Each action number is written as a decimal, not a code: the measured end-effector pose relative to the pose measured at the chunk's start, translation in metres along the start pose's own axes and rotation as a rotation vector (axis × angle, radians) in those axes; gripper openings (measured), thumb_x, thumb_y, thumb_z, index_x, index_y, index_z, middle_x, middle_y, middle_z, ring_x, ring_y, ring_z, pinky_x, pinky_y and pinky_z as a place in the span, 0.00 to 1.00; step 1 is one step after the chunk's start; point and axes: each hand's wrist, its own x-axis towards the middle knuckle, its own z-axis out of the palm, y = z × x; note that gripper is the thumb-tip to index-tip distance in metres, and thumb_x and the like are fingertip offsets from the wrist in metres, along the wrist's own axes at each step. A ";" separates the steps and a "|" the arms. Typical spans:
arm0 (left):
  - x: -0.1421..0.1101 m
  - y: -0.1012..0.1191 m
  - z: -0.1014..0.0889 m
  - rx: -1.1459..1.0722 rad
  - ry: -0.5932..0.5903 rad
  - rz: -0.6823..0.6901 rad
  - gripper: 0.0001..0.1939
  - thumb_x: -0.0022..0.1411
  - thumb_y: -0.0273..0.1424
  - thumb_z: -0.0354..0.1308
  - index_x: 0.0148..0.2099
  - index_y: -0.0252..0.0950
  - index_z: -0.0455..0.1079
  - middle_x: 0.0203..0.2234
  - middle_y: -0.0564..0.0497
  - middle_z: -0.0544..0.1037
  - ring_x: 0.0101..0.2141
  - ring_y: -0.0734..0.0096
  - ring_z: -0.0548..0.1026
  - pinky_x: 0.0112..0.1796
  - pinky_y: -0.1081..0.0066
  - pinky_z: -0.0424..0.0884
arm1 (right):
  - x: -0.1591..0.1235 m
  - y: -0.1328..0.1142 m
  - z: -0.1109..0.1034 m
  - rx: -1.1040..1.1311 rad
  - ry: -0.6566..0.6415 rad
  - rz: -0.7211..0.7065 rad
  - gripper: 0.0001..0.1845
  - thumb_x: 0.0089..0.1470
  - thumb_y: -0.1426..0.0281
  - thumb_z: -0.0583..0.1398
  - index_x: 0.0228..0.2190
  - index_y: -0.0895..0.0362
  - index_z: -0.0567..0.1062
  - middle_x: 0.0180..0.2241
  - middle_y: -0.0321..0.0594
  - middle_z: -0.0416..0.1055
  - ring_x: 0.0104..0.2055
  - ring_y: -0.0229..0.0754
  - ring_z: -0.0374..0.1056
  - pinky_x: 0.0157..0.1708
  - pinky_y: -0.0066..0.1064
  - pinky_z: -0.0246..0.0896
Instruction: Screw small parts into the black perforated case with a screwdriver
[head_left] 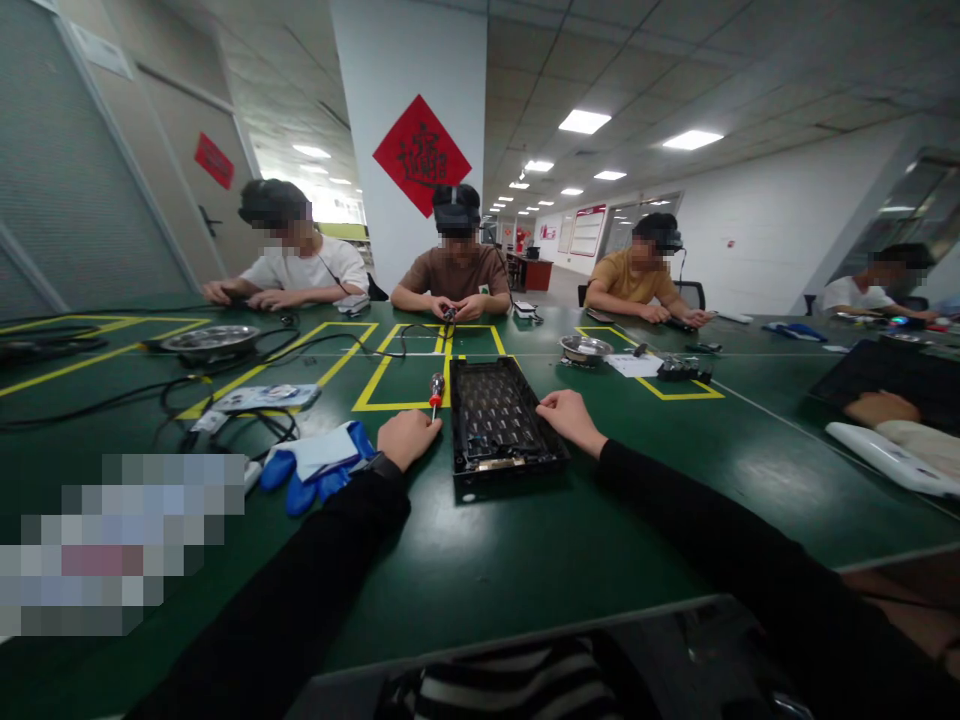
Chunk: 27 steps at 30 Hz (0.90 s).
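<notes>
In front of me on the green table lies a black rectangular plastic housing [501, 412], open side up, with rows of slots inside and a pale metallic strip at its near end. My right hand [571, 418] is closed at its right side, thumb and fingers on the rim. My left hand [407, 438], to the left of the housing, has its fingers curled together at the thin shaft of a screwdriver [436, 388]. The screwdriver's red and clear handle points away from me. Its tip is hidden at my fingers.
Blue-and-white gloves [319, 462] lie by my left wrist. Further left are cables, a patterned flat box [266, 398] and a metal bowl [211, 340]. Another bowl [585, 348] and black parts [684, 370] stand beyond on the right. Co-workers sit opposite; another person's hand [883, 407] is at right.
</notes>
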 end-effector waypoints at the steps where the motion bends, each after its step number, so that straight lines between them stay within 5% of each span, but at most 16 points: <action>1: 0.001 0.000 0.000 -0.002 0.004 -0.004 0.28 0.58 0.47 0.39 0.31 0.36 0.75 0.34 0.39 0.77 0.36 0.55 0.75 0.32 0.68 0.67 | -0.004 0.000 -0.004 -0.007 0.008 0.000 0.08 0.41 0.70 0.59 0.20 0.60 0.77 0.22 0.43 0.74 0.25 0.40 0.67 0.27 0.29 0.55; 10: 0.002 -0.003 0.000 -0.052 0.035 -0.023 0.26 0.57 0.48 0.42 0.31 0.35 0.75 0.33 0.40 0.78 0.36 0.57 0.75 0.33 0.69 0.67 | -0.049 0.031 -0.070 -0.082 -0.018 0.106 0.12 0.41 0.65 0.58 0.25 0.59 0.79 0.25 0.42 0.76 0.27 0.42 0.70 0.27 0.30 0.57; 27: -0.004 0.000 0.003 -0.076 0.043 0.074 0.24 0.60 0.46 0.43 0.29 0.36 0.73 0.30 0.43 0.77 0.32 0.63 0.74 0.29 0.72 0.63 | -0.065 0.183 -0.222 -0.210 0.036 0.296 0.13 0.39 0.60 0.61 0.26 0.54 0.80 0.34 0.47 0.77 0.37 0.53 0.72 0.38 0.39 0.59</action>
